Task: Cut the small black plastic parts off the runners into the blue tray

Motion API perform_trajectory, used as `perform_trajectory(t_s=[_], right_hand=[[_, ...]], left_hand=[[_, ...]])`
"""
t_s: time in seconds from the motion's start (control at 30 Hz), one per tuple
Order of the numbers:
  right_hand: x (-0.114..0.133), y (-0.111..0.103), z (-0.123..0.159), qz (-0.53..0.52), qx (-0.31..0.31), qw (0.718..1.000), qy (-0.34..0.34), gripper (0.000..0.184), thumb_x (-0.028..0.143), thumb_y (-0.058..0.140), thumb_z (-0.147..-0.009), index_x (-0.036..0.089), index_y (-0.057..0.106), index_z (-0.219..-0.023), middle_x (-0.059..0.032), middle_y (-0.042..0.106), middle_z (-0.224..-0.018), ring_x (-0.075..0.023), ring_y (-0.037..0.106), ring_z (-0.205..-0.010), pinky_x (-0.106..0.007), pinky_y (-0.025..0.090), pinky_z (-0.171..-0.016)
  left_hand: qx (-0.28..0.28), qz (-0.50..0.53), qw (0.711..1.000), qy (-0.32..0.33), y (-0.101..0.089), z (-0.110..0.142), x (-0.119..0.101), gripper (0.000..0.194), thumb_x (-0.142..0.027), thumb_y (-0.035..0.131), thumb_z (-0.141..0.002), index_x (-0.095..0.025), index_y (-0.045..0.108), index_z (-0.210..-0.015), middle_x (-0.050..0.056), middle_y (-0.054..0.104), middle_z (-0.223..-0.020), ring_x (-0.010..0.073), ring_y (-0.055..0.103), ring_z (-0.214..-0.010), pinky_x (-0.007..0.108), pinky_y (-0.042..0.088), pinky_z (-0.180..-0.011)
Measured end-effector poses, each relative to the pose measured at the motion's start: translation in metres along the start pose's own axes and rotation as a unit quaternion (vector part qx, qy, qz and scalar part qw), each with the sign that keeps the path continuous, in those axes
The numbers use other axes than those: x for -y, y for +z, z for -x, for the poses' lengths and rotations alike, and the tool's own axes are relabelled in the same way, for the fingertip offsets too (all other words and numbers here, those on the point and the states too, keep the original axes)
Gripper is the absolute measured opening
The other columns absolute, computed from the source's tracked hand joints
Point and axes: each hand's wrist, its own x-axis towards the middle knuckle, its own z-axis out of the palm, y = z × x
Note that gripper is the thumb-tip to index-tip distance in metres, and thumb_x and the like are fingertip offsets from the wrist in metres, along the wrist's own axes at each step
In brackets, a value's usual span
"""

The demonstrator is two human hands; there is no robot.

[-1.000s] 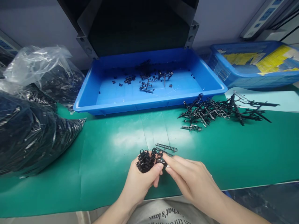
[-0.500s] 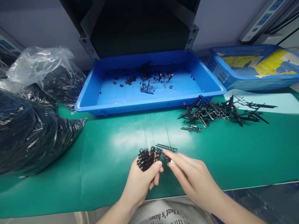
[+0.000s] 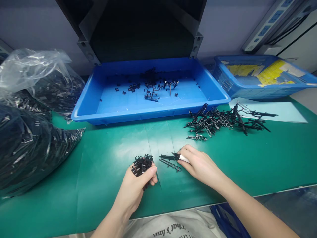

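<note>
My left hand (image 3: 141, 181) is closed around a bunch of small black plastic parts (image 3: 142, 165), which stick up above the thumb and have ring-like ends. To its right, my right hand (image 3: 198, 162) grips a small white-handled tool (image 3: 183, 159) with a dark front end; its exact kind cannot be made out. A black plastic strip (image 3: 167, 157) extends left from that dark end, and whether the fingers hold it too is unclear. Just below lies a ladder-like black plastic strip (image 3: 170, 164) on the green mat (image 3: 104, 162). The hands are apart.
A blue tray (image 3: 148, 115) with scattered black bits stands behind the hands. Tangled black plastic frames (image 3: 210, 120) lie at its right front corner, near a pale sheet (image 3: 279, 110). Bulging plastic bags (image 3: 32, 142) stand left. A blue basket (image 3: 267, 92) holds yellow pieces.
My hands have moved apart. The right one, with the white-handled tool, went away from the bunch toward the strip on the mat; the left one still grips the black parts. The view shifted slightly.
</note>
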Motion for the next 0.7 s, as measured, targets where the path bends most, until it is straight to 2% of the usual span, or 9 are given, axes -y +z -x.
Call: perform_trajectory(t_s=[0.07, 0.17, 0.27, 0.33, 0.37, 0.43, 0.57, 0.63, 0.7], right_hand=[[0.0, -0.004, 0.001, -0.022, -0.009, 1.0, -0.006, 0.016, 0.02, 0.047, -0.085, 0.018, 0.057, -0.096, -0.007, 0.062, -0.092, -0.0214, 0.062, -0.076, -0.028, 0.043, -0.06], [0.003, -0.014, 0.005, -0.07, -0.017, 0.997, -0.023, 0.015, 0.022, 0.047, -0.086, 0.019, 0.058, -0.095, -0.0042, 0.065, -0.088, -0.0174, 0.06, -0.078, -0.024, 0.043, -0.064], [0.013, -0.024, 0.009, -0.162, 0.013, 0.987, -0.005, 0.023, 0.028, 0.045, -0.086, 0.018, 0.059, -0.07, 0.0008, 0.061, -0.063, -0.0129, 0.055, -0.058, -0.022, 0.038, -0.052], [0.021, -0.026, 0.01, -0.235, 0.042, 0.971, 0.031, 0.032, 0.032, 0.044, -0.084, 0.018, 0.055, -0.057, 0.0029, 0.053, -0.05, -0.0109, 0.048, -0.048, -0.021, 0.032, -0.047], [0.024, -0.025, 0.01, -0.265, 0.051, 0.962, 0.05, 0.033, 0.033, 0.045, -0.083, 0.018, 0.053, -0.055, 0.0032, 0.052, -0.048, -0.0104, 0.046, -0.047, -0.021, 0.031, -0.046], [0.03, -0.021, 0.008, -0.32, 0.056, 0.943, 0.076, 0.03, 0.03, 0.046, -0.081, 0.017, 0.052, -0.054, 0.003, 0.053, -0.05, -0.0099, 0.046, -0.048, -0.021, 0.032, -0.047], [0.033, -0.011, 0.006, -0.402, 0.053, 0.91, 0.086, 0.025, 0.03, 0.046, -0.08, 0.017, 0.054, -0.061, 0.0013, 0.058, -0.058, -0.0109, 0.051, -0.054, -0.021, 0.037, -0.053], [0.031, -0.006, 0.008, -0.409, 0.045, 0.909, 0.068, 0.024, 0.034, 0.044, -0.082, 0.016, 0.06, -0.079, -0.0009, 0.062, -0.067, -0.0133, 0.055, -0.062, -0.023, 0.041, -0.057], [0.028, -0.004, 0.012, -0.379, 0.028, 0.924, 0.036, 0.033, 0.038, 0.04, -0.085, 0.016, 0.057, -0.102, -0.0042, 0.064, -0.08, -0.0158, 0.058, -0.071, -0.027, 0.044, -0.064]], left_hand=[[-0.054, -0.082, 0.994, 0.043, -0.001, 0.001, -0.003, 0.016, -0.031, 0.063, -0.071, -0.015, 0.058, -0.068, 0.001, 0.06, -0.062, 0.0139, 0.054, -0.061, 0.023, 0.044, -0.059], [-0.103, -0.223, 0.96, 0.133, -0.001, 0.004, -0.005, 0.011, -0.029, 0.061, -0.073, -0.018, 0.06, -0.071, 0.003, 0.065, -0.075, 0.0183, 0.06, -0.073, 0.025, 0.046, -0.064], [-0.034, -0.289, 0.91, 0.294, 0.002, 0.006, -0.003, 0.002, -0.019, 0.057, -0.076, -0.021, 0.059, -0.077, 0.003, 0.068, -0.086, 0.0196, 0.061, -0.085, 0.027, 0.047, -0.073], [0.036, -0.304, 0.892, 0.333, 0.005, 0.005, 0.0, 0.006, -0.017, 0.058, -0.076, -0.021, 0.059, -0.08, 0.003, 0.068, -0.091, 0.0192, 0.061, -0.087, 0.027, 0.047, -0.076], [0.06, -0.31, 0.897, 0.308, 0.007, 0.005, 0.002, 0.006, -0.019, 0.06, -0.075, -0.021, 0.059, -0.08, 0.003, 0.068, -0.089, 0.0189, 0.062, -0.082, 0.027, 0.048, -0.073], [0.079, -0.307, 0.926, 0.205, 0.012, 0.004, 0.004, 0.01, -0.023, 0.065, -0.07, -0.02, 0.059, -0.078, 0.002, 0.068, -0.076, 0.0176, 0.061, -0.066, 0.026, 0.048, -0.06], [0.096, -0.179, 0.979, -0.005, 0.02, 0.008, 0.004, 0.011, -0.02, 0.063, -0.065, -0.018, 0.055, -0.071, -0.002, 0.061, -0.058, 0.0127, 0.055, -0.048, 0.023, 0.047, -0.047], [0.098, -0.105, 0.988, -0.053, 0.021, 0.01, 0.003, 0.009, -0.019, 0.061, -0.067, -0.016, 0.054, -0.072, -0.004, 0.057, -0.049, 0.0099, 0.051, -0.042, 0.021, 0.045, -0.044], [0.1, -0.047, 0.992, -0.06, 0.019, 0.01, 0.003, 0.012, -0.022, 0.062, -0.067, -0.014, 0.054, -0.074, -0.005, 0.054, -0.044, 0.0088, 0.048, -0.038, 0.019, 0.042, -0.04]])
